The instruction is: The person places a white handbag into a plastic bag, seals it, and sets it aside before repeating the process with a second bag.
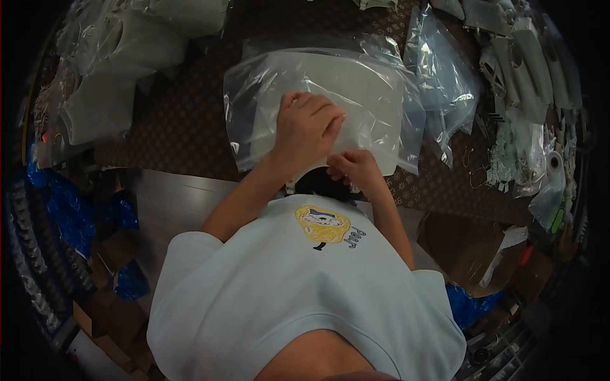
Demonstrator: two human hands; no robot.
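Note:
A flat white piece (375, 95), which looks like a folded garment, lies inside a clear plastic bag (238, 105) in front of me. Its near edge has a curved opening beside a dark area close to my shirt. My left hand (308, 124) is over the middle of the bag, fingers curled in; what they hold, if anything, is hidden. Lower and to its right, my right hand (356, 168) is closed in a pinch by the curved edge. Whatever is between those fingertips is too small to make out.
White items in clear bags (98, 105) are piled at the left. More clear bags (441, 76) lie on the brown patterned table (171, 120) at the right, beside a heap of white pieces (527, 70). Cardboard (460, 251) and blue plastic (70, 209) sit below table level.

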